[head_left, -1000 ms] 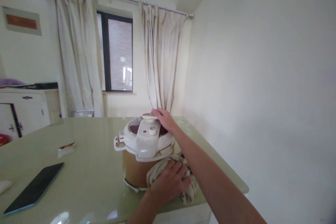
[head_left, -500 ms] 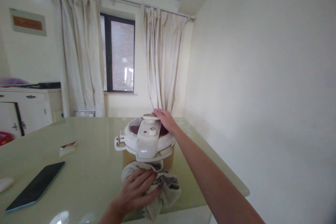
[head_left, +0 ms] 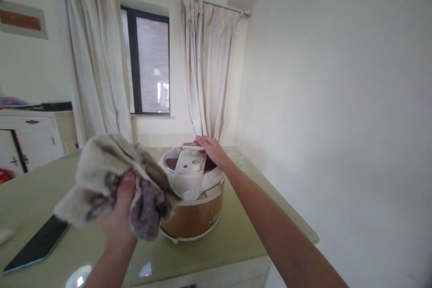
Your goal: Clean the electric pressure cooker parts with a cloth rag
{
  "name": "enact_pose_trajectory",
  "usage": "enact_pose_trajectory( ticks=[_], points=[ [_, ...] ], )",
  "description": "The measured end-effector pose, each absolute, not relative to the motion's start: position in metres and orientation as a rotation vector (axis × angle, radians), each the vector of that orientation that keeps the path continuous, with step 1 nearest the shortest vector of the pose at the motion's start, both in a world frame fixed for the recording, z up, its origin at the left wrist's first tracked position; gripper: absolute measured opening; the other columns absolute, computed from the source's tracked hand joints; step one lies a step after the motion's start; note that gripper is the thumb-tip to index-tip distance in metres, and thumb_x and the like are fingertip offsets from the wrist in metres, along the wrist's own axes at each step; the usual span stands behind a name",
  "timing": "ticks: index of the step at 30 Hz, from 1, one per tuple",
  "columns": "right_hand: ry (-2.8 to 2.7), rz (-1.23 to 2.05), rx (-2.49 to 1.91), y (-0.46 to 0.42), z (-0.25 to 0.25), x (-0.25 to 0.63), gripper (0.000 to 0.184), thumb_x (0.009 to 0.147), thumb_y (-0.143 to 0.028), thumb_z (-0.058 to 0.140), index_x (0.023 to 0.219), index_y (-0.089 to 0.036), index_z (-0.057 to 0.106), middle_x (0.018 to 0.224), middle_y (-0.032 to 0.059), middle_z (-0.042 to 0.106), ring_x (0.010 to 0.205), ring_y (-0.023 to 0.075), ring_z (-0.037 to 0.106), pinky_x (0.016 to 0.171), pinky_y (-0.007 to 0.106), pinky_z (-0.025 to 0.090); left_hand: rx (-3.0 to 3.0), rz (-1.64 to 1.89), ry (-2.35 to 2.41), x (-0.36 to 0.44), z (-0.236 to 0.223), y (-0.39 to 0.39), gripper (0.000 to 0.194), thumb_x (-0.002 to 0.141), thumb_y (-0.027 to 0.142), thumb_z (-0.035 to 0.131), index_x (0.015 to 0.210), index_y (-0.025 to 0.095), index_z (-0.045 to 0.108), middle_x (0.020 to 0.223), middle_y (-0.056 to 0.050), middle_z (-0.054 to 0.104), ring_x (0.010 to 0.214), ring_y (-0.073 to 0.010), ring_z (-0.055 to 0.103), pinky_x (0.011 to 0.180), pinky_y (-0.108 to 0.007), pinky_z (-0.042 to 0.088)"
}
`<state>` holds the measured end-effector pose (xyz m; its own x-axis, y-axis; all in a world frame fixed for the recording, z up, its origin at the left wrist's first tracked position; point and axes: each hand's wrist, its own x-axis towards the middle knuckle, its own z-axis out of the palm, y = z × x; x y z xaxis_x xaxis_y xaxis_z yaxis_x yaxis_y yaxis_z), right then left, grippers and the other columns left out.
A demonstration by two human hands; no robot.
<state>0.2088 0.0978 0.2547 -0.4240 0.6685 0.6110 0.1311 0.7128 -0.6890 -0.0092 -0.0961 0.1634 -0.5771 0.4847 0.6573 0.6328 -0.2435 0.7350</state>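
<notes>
A crumpled, stained cloth (head_left: 104,166) is bunched in my left hand (head_left: 121,211), raised in front of the cooker's left side and a little blurred. The electric pressure cooker (head_left: 194,218) stands upright on the table, with a white lid and a brown-gold body. My right hand (head_left: 212,150) rests at the lid handle (head_left: 192,146), its fingers curled over the right end. The cloth hides the cooker's left side and most of my left fingers.
The glossy green table (head_left: 249,216) has its right edge near the wall. A dark tablet-like slab (head_left: 37,245) lies at the left, with a white object (head_left: 5,236) beside it. A white cabinet (head_left: 37,137) stands beyond the table, near the curtains (head_left: 91,67).
My left hand with the cloth moved from the cooker's right side across its front, then lifted up to the left. My right hand stayed on the lid handle. The view shifted slightly.
</notes>
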Motion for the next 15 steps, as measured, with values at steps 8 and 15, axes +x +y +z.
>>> enact_pose_trajectory(
  ticks=[8, 15],
  points=[
    [-1.954, 0.663, -0.655, 0.094, 0.258, 0.208, 0.06, 0.1, -0.072, 0.047, 0.089, -0.021, 0.075, 0.091, 0.0031, 0.074, 0.094, 0.0235, 0.066, 0.091, 0.035, 0.045, -1.93, -1.595, -1.934, 0.016, 0.275, 0.003, 0.041, 0.083, 0.05, 0.064, 0.114, 0.022, 0.063, 0.11, -0.009, 0.077, 0.104, -0.0286, 0.071, 0.09, -0.04, 0.055],
    [-1.993, 0.65, -0.625, 0.096, 0.257, 0.208, 0.057, 0.101, -0.071, 0.048, 0.095, -0.022, 0.076, 0.097, 0.0031, 0.075, 0.096, 0.023, 0.066, 0.091, 0.033, 0.045, -1.846, -0.869, -2.382, -0.01, 0.281, 0.057, 0.048, 0.085, 0.054, 0.056, 0.121, 0.022, 0.061, 0.125, -0.021, 0.074, 0.116, -0.0417, 0.071, 0.087, -0.045, 0.053]
  ],
)
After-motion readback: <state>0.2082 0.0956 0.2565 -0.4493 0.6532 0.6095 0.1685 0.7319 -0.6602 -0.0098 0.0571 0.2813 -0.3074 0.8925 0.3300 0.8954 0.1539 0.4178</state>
